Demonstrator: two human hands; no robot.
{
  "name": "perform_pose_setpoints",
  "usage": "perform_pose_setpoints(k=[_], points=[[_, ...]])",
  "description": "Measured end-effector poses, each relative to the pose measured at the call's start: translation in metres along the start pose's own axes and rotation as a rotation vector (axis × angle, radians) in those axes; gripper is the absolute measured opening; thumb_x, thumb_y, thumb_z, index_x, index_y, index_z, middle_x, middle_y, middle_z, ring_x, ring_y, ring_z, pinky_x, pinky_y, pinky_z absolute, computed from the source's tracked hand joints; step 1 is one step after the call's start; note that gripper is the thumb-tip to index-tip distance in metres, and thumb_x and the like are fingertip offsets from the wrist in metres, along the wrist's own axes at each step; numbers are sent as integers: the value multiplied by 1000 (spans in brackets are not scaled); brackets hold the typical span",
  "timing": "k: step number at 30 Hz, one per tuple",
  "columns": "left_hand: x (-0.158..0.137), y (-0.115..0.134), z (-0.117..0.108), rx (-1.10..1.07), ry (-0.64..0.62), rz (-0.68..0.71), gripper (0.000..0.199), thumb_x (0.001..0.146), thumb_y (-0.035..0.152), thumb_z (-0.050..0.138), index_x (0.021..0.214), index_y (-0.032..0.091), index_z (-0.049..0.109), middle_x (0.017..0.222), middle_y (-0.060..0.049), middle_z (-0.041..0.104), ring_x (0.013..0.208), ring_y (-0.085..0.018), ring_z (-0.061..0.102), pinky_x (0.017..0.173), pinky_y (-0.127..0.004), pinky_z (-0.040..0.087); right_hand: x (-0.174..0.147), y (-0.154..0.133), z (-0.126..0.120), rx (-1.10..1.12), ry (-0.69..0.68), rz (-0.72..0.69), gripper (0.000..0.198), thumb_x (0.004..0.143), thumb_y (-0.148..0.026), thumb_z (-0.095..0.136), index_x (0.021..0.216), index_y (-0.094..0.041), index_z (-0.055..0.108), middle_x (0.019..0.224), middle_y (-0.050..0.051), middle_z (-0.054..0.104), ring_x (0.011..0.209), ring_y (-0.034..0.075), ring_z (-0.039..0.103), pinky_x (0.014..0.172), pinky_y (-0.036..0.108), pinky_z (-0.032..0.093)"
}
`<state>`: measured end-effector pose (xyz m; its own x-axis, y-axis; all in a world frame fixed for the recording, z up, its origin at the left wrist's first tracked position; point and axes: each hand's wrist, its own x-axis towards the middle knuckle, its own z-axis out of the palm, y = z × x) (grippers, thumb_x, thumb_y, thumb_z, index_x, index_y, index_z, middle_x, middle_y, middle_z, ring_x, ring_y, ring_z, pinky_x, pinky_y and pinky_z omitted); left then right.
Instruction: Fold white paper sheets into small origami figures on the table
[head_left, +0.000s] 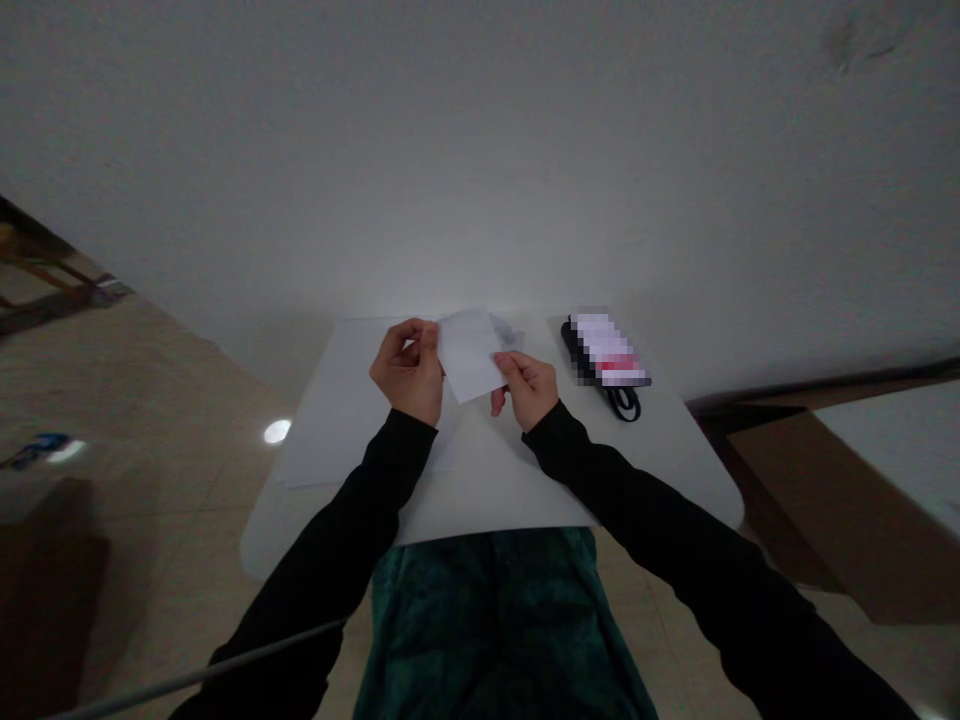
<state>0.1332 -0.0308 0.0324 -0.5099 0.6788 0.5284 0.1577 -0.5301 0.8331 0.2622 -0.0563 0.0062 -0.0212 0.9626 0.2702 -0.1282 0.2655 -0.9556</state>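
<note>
Between my two hands, a small white sheet of paper (469,355) is held up above the white table, tilted a little. My left hand (411,368) pinches its left edge between thumb and fingers. At its lower right edge, my right hand (529,386) grips it, thumb on top. Under and beside my left arm lies a larger white sheet of paper (330,420), flat on the table. A small greyish, see-through item (507,331) sits just behind the held paper; I cannot make out what it is.
The white table (480,505) stands against a pale wall (480,150). On its right side lies a phone-like object (611,350), partly pixelated, with a black looped cord (624,403). A brown cardboard box (847,510) stands right of the table. A thin cable (202,672) crosses at lower left.
</note>
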Motion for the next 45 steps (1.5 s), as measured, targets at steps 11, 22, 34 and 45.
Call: perform_pose_setpoints(k=[11, 22, 34, 45], points=[[20, 1, -18, 506, -638, 498, 50, 74, 47, 68, 113, 18, 58, 118, -14, 61, 111, -27, 55, 89, -37, 43, 28, -8, -41, -345, -470, 66, 39, 85, -51, 50, 64, -19, 57, 34, -9, 42, 27, 8, 39, 34, 21, 28], [19, -8, -22, 404, -1170, 302, 21, 86, 37, 54, 87, 25, 72, 70, -2, 70, 59, -15, 64, 56, -24, 45, 36, -10, -55, -607, -400, -321, 30, 80, -41, 62, 60, -18, 66, 53, -2, 57, 52, 10, 48, 54, 24, 36], [33, -10, -40, 190, -1165, -416, 23, 82, 33, 60, 84, 11, 67, 46, 2, 57, 33, -7, 49, 33, -15, 39, 35, 3, -51, -500, -290, -265, 23, 82, -36, 61, 74, -20, 74, 71, 1, 73, 67, 15, 66, 66, 25, 49], [39, -31, -61, 13, -1235, -479, 33, 84, 36, 61, 109, 16, 68, 72, -3, 69, 56, -9, 62, 51, -18, 53, 27, 35, -28, -90, -163, 163, 25, 65, -40, 72, 64, -15, 69, 54, 0, 65, 46, 10, 53, 47, 23, 40]])
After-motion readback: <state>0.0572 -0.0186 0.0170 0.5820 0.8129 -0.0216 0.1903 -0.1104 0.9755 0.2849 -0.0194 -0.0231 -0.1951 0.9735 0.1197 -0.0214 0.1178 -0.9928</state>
